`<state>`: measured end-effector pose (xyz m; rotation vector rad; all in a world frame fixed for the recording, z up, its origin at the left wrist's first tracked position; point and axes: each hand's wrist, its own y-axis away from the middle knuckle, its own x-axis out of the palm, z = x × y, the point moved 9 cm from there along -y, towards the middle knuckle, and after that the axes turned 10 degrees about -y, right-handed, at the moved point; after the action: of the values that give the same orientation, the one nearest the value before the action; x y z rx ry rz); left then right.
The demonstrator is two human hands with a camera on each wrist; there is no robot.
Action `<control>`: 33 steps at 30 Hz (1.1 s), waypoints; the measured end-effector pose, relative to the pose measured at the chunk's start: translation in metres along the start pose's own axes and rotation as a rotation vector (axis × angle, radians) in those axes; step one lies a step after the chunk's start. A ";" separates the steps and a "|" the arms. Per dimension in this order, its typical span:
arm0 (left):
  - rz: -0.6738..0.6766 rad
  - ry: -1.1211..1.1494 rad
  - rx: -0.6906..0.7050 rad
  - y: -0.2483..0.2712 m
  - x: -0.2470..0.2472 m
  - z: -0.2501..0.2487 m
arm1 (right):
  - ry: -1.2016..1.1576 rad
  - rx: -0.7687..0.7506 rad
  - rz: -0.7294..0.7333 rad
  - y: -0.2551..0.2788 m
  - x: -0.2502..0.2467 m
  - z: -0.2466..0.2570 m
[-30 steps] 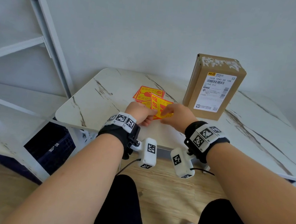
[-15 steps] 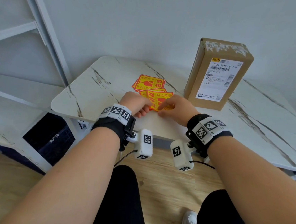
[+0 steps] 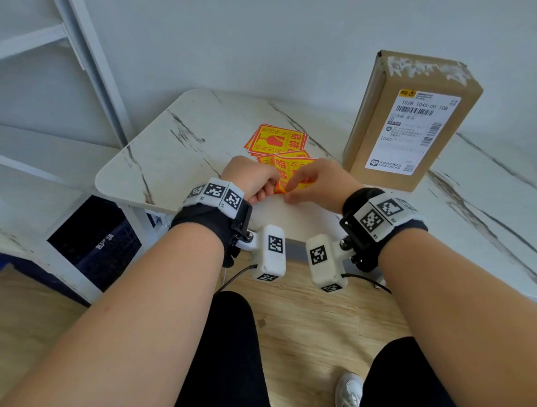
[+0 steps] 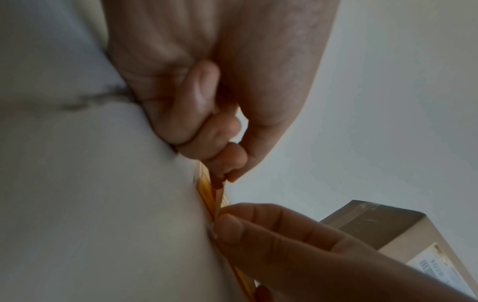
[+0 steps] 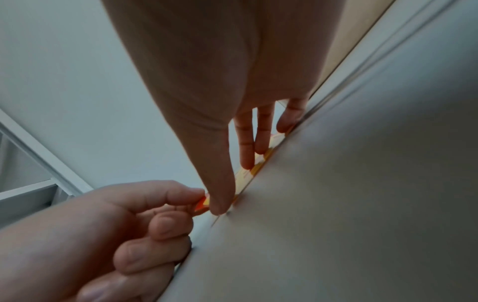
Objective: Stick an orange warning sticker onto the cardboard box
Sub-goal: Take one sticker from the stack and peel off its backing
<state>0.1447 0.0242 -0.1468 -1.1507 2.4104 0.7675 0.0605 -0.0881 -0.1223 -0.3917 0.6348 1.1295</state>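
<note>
I hold one orange warning sticker (image 3: 286, 171) low over the marble table (image 3: 180, 149), between both hands. My left hand (image 3: 252, 182) has curled fingers and pinches the sticker's left corner (image 4: 215, 185). My right hand (image 3: 319, 185) holds the right side. Its thumb tip (image 5: 219, 206) is at the near corner and its fingers (image 5: 247, 151) lie fairly straight on top of the sticker (image 5: 252, 170). The cardboard box (image 3: 413, 118) stands upright at the back right, apart from both hands, its white shipping label facing me. It also shows in the left wrist view as the box (image 4: 375, 226).
A loose pile of more orange stickers (image 3: 276, 140) lies just behind my hands. A white metal shelf frame (image 3: 88, 54) stands to the left, with a dark blue crate (image 3: 99, 243) on the floor under it. My knees are below the table's front edge.
Both hands have lowered the sticker from a raised, tilted hold down close to the tabletop. The box and the sticker pile have not moved.
</note>
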 end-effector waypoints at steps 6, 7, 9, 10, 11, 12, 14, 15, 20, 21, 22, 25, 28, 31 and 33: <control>0.018 -0.012 0.020 -0.001 0.001 -0.001 | -0.010 0.003 -0.009 -0.001 0.001 -0.001; 0.020 -0.013 0.023 -0.001 0.001 -0.001 | -0.009 0.002 -0.007 -0.001 0.001 -0.001; 0.022 -0.018 0.028 0.000 0.001 -0.001 | -0.010 -0.002 -0.003 -0.001 0.002 0.000; 0.024 -0.021 0.030 0.000 0.001 -0.001 | -0.013 -0.001 0.000 -0.001 0.002 0.000; 0.025 -0.020 0.030 -0.001 0.001 -0.001 | -0.016 0.000 0.003 0.000 0.001 0.000; 0.027 -0.017 0.029 0.000 0.001 -0.001 | -0.019 -0.001 0.006 0.000 0.001 0.000; 0.031 -0.010 0.024 0.000 0.002 -0.001 | -0.022 -0.003 0.007 0.001 0.000 0.001; 0.034 -0.011 0.020 0.000 0.003 -0.001 | -0.023 -0.004 0.006 0.001 0.000 0.001; 0.056 -0.010 0.014 0.002 0.005 -0.002 | -0.052 0.026 0.020 0.002 0.000 -0.002; 0.059 -0.016 0.013 0.002 0.005 -0.002 | -0.056 0.029 0.021 0.002 0.000 -0.002; 0.060 -0.025 0.011 0.002 0.005 -0.002 | -0.057 0.031 0.019 0.002 -0.001 -0.002; 0.057 -0.036 0.007 0.000 0.004 0.000 | -0.057 0.041 0.020 0.003 -0.001 -0.003; 0.065 -0.048 0.006 0.001 0.005 0.000 | -0.071 0.058 0.025 0.004 -0.002 -0.003; 0.067 -0.070 0.018 0.000 0.004 -0.001 | -0.089 0.074 0.016 0.006 -0.004 -0.003; 0.067 -0.067 0.028 0.001 0.005 -0.002 | -0.111 0.085 0.011 0.006 -0.005 -0.005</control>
<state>0.1413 0.0207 -0.1477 -1.0215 2.4071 0.7777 0.0525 -0.0919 -0.1225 -0.2513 0.5863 1.1228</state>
